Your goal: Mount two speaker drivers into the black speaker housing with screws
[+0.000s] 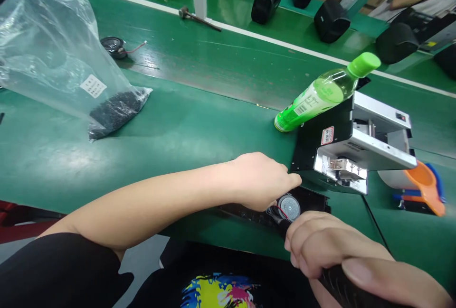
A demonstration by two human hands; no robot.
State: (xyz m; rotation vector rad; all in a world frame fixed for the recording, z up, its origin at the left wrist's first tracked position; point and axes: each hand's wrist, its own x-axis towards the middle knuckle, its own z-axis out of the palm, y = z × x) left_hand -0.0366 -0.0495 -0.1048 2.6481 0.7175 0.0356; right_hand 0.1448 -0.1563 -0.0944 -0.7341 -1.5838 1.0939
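My right hand (331,246) is wrapped round a black electric screwdriver (342,284) with a ribbed grip. Its dark front end points down-left at a black panel (309,199) lying on the bench. Set on this panel is a round speaker driver (289,207) with a silver-grey back and a red wire beside it. My left hand (261,180) is just left of the driver, its fingers curled and pressed together over the panel. What those fingers pinch, if anything, is hidden beneath the hand. The screwdriver's tip is hard to make out.
Close beyond my hands stands a black and silver machine (331,142), with a green-capped bottle (320,94) leaning against it. An orange tool (423,187) lies at right. At left are a plastic bag (60,56) of small black parts and a loose speaker (114,47). Black speaker housings (267,2) line the back.
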